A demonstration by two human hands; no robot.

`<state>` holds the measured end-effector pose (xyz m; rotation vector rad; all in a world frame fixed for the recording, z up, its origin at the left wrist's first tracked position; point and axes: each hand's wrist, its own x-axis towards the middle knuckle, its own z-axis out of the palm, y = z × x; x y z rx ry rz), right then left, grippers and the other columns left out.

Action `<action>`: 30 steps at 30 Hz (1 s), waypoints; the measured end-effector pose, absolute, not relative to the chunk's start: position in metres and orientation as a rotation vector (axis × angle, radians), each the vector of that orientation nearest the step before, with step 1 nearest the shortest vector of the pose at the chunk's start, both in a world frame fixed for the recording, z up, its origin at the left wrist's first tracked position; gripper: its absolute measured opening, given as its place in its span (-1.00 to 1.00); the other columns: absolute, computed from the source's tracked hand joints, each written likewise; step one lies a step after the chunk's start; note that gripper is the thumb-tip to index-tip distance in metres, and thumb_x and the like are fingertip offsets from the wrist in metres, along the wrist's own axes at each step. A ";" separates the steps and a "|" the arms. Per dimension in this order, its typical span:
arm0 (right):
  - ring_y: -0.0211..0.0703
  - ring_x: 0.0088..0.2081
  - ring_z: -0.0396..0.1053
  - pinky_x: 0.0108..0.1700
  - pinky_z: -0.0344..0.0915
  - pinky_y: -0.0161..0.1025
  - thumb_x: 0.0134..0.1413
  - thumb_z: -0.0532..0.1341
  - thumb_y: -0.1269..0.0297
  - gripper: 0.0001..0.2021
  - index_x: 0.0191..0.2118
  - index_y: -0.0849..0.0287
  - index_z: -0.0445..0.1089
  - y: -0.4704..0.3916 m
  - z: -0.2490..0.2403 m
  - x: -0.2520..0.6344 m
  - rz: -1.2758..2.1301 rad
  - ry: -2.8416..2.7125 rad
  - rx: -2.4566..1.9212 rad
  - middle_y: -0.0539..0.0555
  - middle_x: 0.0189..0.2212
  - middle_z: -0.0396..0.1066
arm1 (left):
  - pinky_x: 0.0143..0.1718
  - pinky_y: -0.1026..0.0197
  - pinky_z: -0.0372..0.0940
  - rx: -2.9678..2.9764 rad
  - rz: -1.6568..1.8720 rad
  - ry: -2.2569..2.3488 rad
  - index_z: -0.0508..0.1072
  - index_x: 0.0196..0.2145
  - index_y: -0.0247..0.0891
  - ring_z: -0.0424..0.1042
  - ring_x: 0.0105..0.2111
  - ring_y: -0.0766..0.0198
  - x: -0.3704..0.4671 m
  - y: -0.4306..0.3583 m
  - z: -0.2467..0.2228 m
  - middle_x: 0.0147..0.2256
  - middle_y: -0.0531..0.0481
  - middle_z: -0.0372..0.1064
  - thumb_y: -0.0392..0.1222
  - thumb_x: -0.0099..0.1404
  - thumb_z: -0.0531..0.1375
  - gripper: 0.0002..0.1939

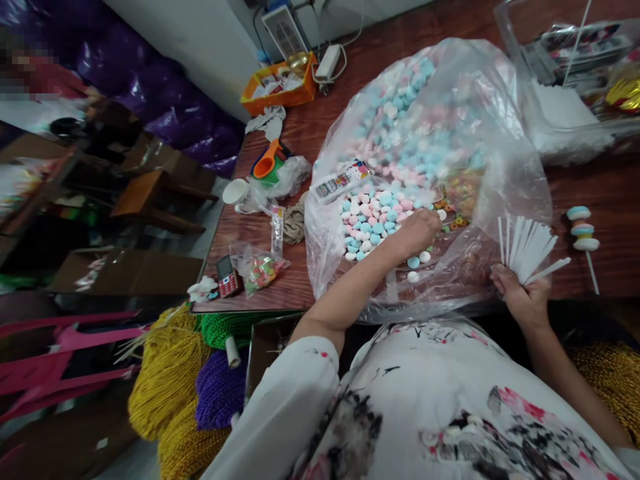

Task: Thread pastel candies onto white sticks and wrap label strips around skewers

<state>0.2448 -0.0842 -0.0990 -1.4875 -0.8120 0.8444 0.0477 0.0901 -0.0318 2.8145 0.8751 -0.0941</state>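
Note:
A large clear plastic bag (490,167) is spread on the table, heaped with small round candies (367,220) in pastel blue, pink and white. My left hand (419,233) reaches over its near part, fingers drawn together at a white candy (441,215). Small orange and yellow patterned pieces (456,221) lie just beyond those fingertips. In my right hand (525,297), closed at the bag's right edge, is a fanned bundle of white sticks (527,247). To the right, a stick with stacked pastel candies (583,230) lies on the wood.
An orange tray (280,90) stands at the back left beside a white power strip (329,63). A cup (236,192), an orange scoop (267,160) and a red phone (227,277) line the left side. At the right is a clear container (560,123). Yellow cord bundles (167,373) lie below.

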 end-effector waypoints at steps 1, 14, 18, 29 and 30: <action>-0.27 -0.54 0.36 -0.54 0.37 -0.30 0.00 0.40 0.00 -0.68 -0.46 0.16 0.46 -0.084 -0.098 0.244 0.851 -0.807 -1.479 0.00 -0.55 0.42 | -0.15 0.17 0.31 2.832 -0.121 0.864 0.55 -0.29 -0.43 0.47 -0.14 0.10 0.049 0.091 -0.032 -0.22 -0.23 0.53 -0.51 0.20 0.07 -0.75; -0.35 -0.60 0.19 -0.59 0.12 -0.34 0.09 0.35 0.12 -0.73 -0.49 0.16 0.42 -0.085 -0.087 0.238 0.831 -0.905 -1.367 -0.03 -0.59 0.33 | -0.05 0.08 0.28 2.888 -0.180 0.766 0.54 -0.23 -0.37 0.36 -0.06 0.06 0.038 0.074 -0.027 -0.16 -0.22 0.49 -0.45 0.30 0.07 -0.75; -0.37 -0.64 0.13 -0.63 0.01 -0.33 0.10 0.34 0.10 -0.69 -0.52 0.16 0.37 -0.086 -0.080 0.235 0.869 -0.884 -1.297 -0.04 -0.61 0.28 | -0.04 0.04 0.28 2.884 -0.221 0.885 0.54 -0.19 -0.41 0.37 -0.10 0.04 0.040 0.075 -0.026 -0.20 -0.25 0.49 -0.49 0.25 0.08 -0.73; -0.25 -0.59 0.33 -0.54 0.27 -0.28 0.10 0.32 0.03 -0.69 -0.48 0.16 0.47 -0.063 -0.072 0.232 0.904 -1.068 -1.400 0.01 -0.59 0.43 | -0.11 0.07 0.32 2.718 0.367 0.993 0.45 0.02 -0.34 0.38 -0.07 0.07 0.025 0.049 -0.019 -0.11 -0.23 0.43 -0.40 0.33 0.07 -0.66; -0.28 -0.61 0.30 -0.56 0.22 -0.30 0.13 0.31 0.05 -0.70 -0.49 0.16 0.47 -0.064 -0.073 0.231 0.928 -1.114 -1.402 0.00 -0.61 0.41 | -0.11 0.09 0.33 2.534 0.571 1.019 0.45 0.05 -0.31 0.40 -0.10 0.12 0.019 0.046 -0.020 -0.11 -0.21 0.43 -0.37 0.33 0.10 -0.64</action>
